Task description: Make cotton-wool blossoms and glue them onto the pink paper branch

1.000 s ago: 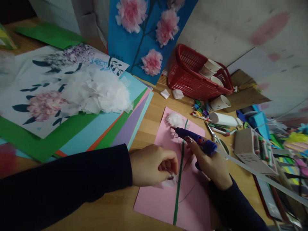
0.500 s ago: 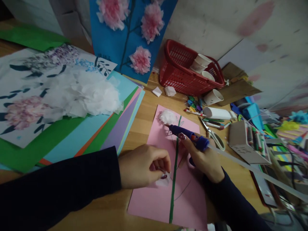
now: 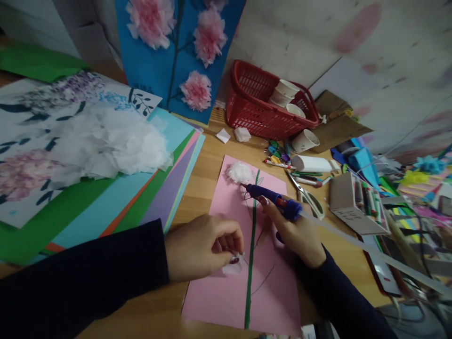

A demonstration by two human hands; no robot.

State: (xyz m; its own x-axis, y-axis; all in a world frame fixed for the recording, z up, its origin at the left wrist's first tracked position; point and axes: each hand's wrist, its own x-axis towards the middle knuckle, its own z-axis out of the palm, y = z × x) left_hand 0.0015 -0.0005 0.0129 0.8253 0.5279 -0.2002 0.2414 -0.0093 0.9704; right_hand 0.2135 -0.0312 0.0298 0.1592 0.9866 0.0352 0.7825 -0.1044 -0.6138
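Observation:
A pink sheet of paper [image 3: 219, 301] lies on the wooden table, with a green stem line [image 3: 249, 278] down its middle and thin pencil lines branching off. Near its top left sits a white tissue-paper flower [image 3: 238, 173]. My right hand [image 3: 298, 235] is wrapped round a blue hot glue gun [image 3: 273, 196], whose tip points at the sheet just below that flower; a clear glue stick [image 3: 356, 245] sticks out of its back. Over the sheet's left half my left hand [image 3: 212, 247] pinches a small piece of white tissue paper [image 3: 233, 268].
Behind the sheet stand a red basket [image 3: 271, 117] with paper cups and a blue panel with pink flowers [image 3: 148, 70]. Scissors [image 3: 307, 195], markers and a marker box [image 3: 356, 207] lie right. Coloured papers [image 3: 141, 202] and large white tissue flowers [image 3: 123, 141] are left.
The whole view has shifted slightly, so things appear a little further left. Both hands keep their holds, and the glue gun stays at nearly the same place over the sheet.

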